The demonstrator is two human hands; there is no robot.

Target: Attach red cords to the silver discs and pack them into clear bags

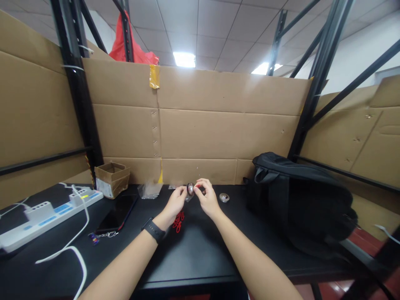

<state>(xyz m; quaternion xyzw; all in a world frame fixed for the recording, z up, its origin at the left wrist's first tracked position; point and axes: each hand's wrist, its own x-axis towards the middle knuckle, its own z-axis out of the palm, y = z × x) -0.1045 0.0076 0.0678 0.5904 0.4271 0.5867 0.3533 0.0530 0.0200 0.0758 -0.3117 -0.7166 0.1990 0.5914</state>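
My left hand, with a dark watch on its wrist, is closed on a small round shiny object with a dark side, held above the table. My right hand meets it from the other side, thumb and fingers pinched together. A thin red piece, like cord, shows at those right fingertips; the rest of it is hidden. Below my left hand, a loose tangle of red cords lies on the table. To the right of my right hand rests a roll of tape.
Left on the black table are a white power strip with cables, a phone, a keychain, a small cardboard box and clear plastic bags. A black backpack stands right. Cardboard panels wall the back.
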